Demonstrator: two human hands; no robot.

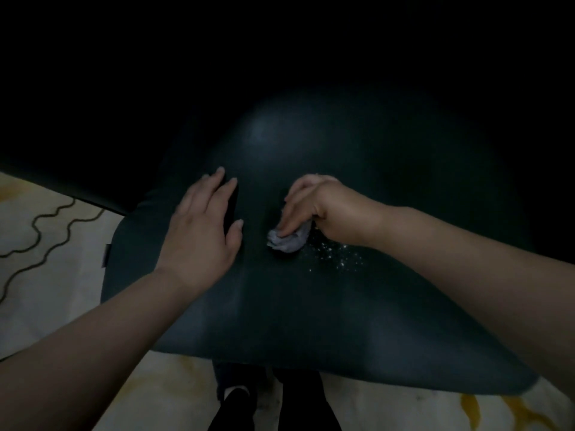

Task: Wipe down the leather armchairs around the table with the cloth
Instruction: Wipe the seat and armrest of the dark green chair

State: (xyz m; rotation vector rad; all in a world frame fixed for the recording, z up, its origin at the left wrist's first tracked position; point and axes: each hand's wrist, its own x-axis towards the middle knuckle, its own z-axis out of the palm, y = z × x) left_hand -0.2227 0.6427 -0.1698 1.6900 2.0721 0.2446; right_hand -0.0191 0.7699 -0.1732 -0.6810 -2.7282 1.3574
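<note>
Head view: right hand (306, 203), fingers curled, presses a small crumpled grey cloth (287, 239) onto the dark leather armchair seat (280, 306), mid-seat. Left hand (203, 219) rests flat, fingers straight, just left of it. Risk: the bunched cloth may push the white specks (337, 255) around instead of lifting them. Chair back and surroundings are lost in darkness; no table visible.

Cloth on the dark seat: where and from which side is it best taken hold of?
The cloth is a small bunch; the right hand grips its upper part. Come from above and pinch the raised fold at the exposed lower-left end, since the rest lies flat on the armchair.
</note>
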